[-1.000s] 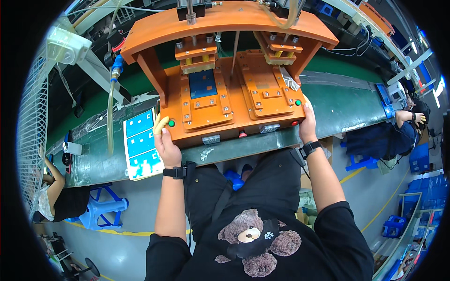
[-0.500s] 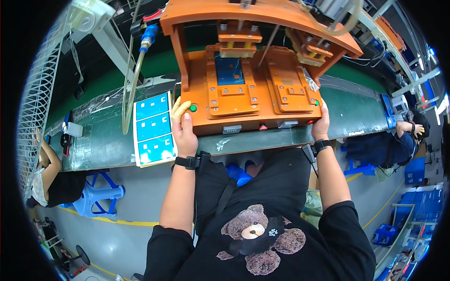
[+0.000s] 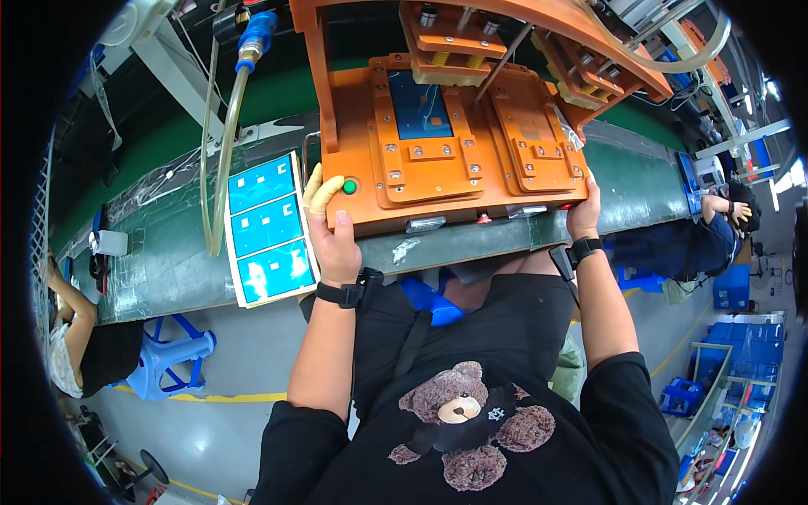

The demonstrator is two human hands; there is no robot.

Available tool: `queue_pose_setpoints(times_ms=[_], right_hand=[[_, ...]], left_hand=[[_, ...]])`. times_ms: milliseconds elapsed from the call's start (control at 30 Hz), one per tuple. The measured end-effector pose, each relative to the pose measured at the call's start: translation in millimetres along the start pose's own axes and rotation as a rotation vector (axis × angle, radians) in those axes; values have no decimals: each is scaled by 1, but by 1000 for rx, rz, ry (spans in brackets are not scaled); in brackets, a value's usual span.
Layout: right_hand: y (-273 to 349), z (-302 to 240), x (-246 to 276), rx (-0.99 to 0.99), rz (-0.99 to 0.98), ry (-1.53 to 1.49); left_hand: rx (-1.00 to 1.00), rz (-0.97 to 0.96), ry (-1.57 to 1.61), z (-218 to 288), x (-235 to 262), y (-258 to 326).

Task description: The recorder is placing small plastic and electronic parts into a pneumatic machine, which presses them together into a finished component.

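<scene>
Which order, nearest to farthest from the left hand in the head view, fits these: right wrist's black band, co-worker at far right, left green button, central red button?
1. Left green button: beside the left hand.
2. Central red button: machine's front face.
3. Black band: right wrist.
4. Co-worker: far right, beyond the right hand.

Green-topped workbench (image 3: 629,187) spanning a workshop with a grey floor (image 3: 198,438).
A yellow line (image 3: 227,397) crosses the floor near a light-blue plastic stool (image 3: 178,348); blue containers (image 3: 749,343) stand at right, and a bright light (image 3: 791,177) glows above.
</scene>
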State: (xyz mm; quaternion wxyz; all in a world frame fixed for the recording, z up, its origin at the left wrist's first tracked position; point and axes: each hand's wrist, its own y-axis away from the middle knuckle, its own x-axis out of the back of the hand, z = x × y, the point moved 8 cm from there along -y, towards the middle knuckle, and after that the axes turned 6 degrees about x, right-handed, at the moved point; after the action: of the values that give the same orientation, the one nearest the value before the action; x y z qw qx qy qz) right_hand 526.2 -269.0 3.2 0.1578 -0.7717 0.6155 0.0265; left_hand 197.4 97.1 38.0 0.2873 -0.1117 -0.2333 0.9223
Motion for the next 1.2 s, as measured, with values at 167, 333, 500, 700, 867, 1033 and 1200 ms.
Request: queue_pose_setpoints(times_ms=[167,333,500,700,867,1033,1200], right_hand=[[0,1,5,-11,46,-1],[1,0,0,-14,31,2],[2,-1,-2,-2,28,-20],[7,-4,-2,10,51,-65],[7,-5,-7,33,-9,-74],[4,-3,0,56,-38,-89],[3,-4,-1,92,-71,-88]], left_hand=[[-1,-13,-30,-5,0,0],[2,16,-65,-5,1,-1],[43,15,-35,-5,2,1],[34,-5,-31,0,-1,1],[56,20,-51,-12,4,8],[67,25,-37,-14,1,6],[115,69,-1,-18,2,8]])
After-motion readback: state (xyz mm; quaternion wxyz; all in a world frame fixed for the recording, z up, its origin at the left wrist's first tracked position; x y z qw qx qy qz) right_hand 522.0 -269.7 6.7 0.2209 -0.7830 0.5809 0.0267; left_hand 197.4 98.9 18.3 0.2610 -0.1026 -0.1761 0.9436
